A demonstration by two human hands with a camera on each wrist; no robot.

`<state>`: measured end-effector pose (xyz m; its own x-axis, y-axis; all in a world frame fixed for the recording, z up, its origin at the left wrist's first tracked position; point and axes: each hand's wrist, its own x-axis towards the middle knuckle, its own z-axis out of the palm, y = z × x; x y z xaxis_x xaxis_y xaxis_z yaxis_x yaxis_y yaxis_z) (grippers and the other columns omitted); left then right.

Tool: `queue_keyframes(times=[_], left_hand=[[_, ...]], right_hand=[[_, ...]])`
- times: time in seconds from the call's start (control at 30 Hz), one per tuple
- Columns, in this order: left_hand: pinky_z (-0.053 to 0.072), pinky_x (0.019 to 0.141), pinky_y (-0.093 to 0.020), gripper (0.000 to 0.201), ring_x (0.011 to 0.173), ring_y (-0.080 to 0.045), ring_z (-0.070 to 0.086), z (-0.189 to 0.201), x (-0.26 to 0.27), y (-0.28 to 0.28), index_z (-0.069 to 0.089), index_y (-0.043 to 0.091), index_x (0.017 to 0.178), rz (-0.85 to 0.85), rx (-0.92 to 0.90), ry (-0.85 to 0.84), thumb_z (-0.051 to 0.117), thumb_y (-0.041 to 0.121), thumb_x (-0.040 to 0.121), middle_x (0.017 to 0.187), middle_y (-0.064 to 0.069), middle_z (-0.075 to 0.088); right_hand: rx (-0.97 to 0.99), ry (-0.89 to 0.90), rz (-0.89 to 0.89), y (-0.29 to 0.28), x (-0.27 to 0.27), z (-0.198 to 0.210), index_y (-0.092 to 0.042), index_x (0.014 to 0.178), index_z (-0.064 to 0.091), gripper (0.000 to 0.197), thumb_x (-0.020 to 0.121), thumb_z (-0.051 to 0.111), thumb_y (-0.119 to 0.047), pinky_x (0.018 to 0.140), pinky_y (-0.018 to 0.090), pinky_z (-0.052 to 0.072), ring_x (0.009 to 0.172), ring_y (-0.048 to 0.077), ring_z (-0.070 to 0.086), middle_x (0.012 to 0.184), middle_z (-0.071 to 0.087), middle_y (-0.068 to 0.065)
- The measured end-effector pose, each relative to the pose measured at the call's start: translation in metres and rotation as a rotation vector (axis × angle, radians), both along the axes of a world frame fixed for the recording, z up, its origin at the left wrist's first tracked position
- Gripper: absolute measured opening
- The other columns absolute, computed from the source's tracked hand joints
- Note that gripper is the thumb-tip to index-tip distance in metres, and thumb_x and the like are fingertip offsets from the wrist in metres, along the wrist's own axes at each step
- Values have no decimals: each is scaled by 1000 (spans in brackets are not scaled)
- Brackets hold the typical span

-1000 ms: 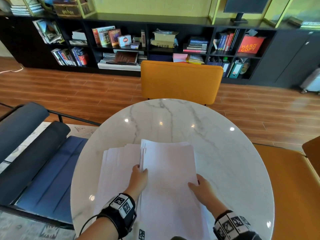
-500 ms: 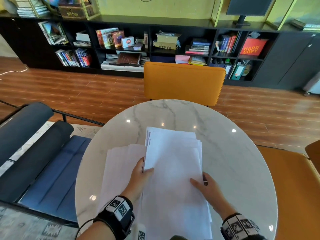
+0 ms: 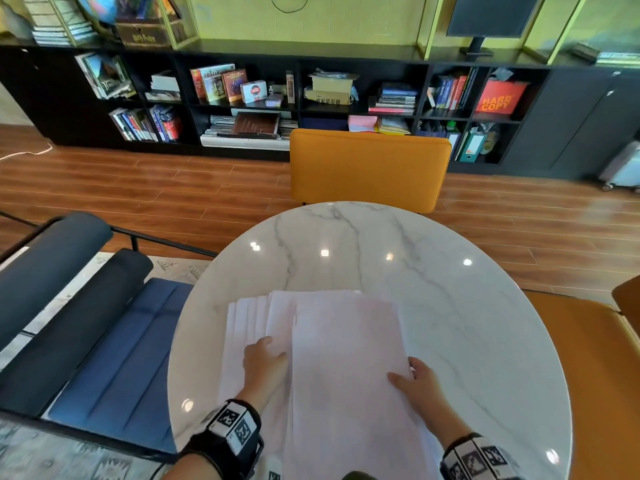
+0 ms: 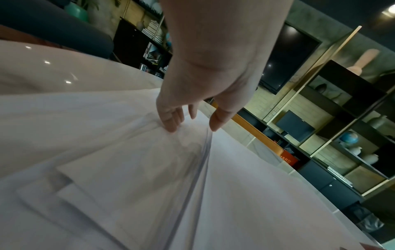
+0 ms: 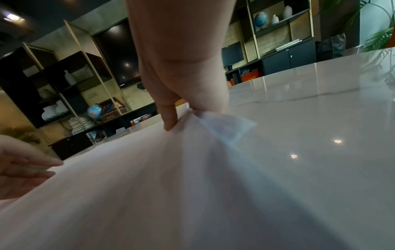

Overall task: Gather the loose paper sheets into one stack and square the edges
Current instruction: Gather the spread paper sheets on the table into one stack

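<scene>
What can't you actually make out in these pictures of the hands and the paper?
- How many sheets: the paper stack covers its lower layers in the head view, and both wrist views are blurred.
- The near edge of the stack: cut off by the bottom of the head view.
- The right hand fingers: tucked under the paper in the head view.
- The left hand grip: unclear, blurred in the left wrist view.
</scene>
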<state>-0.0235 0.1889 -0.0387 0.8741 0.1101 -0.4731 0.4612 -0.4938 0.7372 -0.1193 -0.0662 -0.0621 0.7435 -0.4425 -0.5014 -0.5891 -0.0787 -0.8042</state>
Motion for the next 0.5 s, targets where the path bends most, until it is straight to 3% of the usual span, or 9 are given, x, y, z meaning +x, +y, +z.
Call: queue_keyframes(times=[0.13, 0.27, 0.3, 0.37, 0.4, 0.43, 0.47, 0.5], left_hand=[[41, 106, -41, 71, 131, -33, 41, -4, 9, 4, 31, 9, 144, -8, -7, 98, 58, 21, 79, 145, -14, 34], [44, 97, -38, 63, 122, -35, 46, -4, 21, 7, 46, 8, 132, -31, 113, 106, 55, 25, 72, 131, -16, 46], [47, 93, -37, 57, 116, -35, 49, -5, 23, 8, 52, 6, 124, -43, 139, 97, 55, 25, 70, 124, -16, 50], [47, 73, -33, 30, 91, -32, 57, -7, 28, 11, 63, 5, 91, -50, 138, 63, 53, 20, 66, 99, -14, 57], [42, 62, -29, 13, 74, -27, 54, -6, 29, 12, 58, 8, 72, -45, 110, 54, 52, 16, 64, 81, -10, 55], [36, 56, -26, 6, 63, -23, 48, -6, 30, 12, 53, 9, 65, -45, 66, 45, 50, 13, 62, 70, -7, 49], [33, 54, -24, 14, 59, -21, 45, -9, 30, 12, 56, 6, 72, -38, 6, 44, 50, 12, 61, 67, -7, 49], [34, 53, -23, 34, 61, -20, 48, -13, 31, 13, 60, -2, 91, -35, -44, 44, 50, 14, 62, 71, -11, 55]], right_hand=[[-55, 1, -24, 5, 3, 0, 0, 126, 52, 44, 85, 64, -6, 86, 44, 54, 95, 34, 65, 114, 66, 23], [-160, 36, -12, 7, 7, 3, -5, 136, 44, 53, 86, 59, -5, 88, 40, 50, 105, 34, 61, 122, 62, 21], [-178, 46, -7, 8, 7, 2, -6, 137, 44, 54, 85, 58, -4, 91, 41, 50, 107, 35, 61, 123, 62, 20], [-190, 55, -11, 8, 5, 2, -7, 136, 47, 53, 84, 56, -2, 91, 44, 51, 105, 35, 62, 120, 64, 19], [-188, 55, -15, 8, 5, 2, -7, 135, 49, 52, 83, 56, -1, 89, 43, 52, 103, 35, 62, 117, 65, 19], [-186, 57, -16, 9, 4, 4, -7, 132, 52, 49, 83, 55, 0, 86, 41, 53, 100, 35, 63, 113, 66, 18], [-182, 55, -6, 8, 4, 6, -7, 128, 56, 45, 83, 54, 0, 82, 39, 53, 96, 34, 64, 107, 68, 16], [-178, 53, 9, 9, 3, 8, -7, 123, 60, 41, 84, 52, 0, 78, 37, 52, 92, 33, 64, 101, 68, 13]])
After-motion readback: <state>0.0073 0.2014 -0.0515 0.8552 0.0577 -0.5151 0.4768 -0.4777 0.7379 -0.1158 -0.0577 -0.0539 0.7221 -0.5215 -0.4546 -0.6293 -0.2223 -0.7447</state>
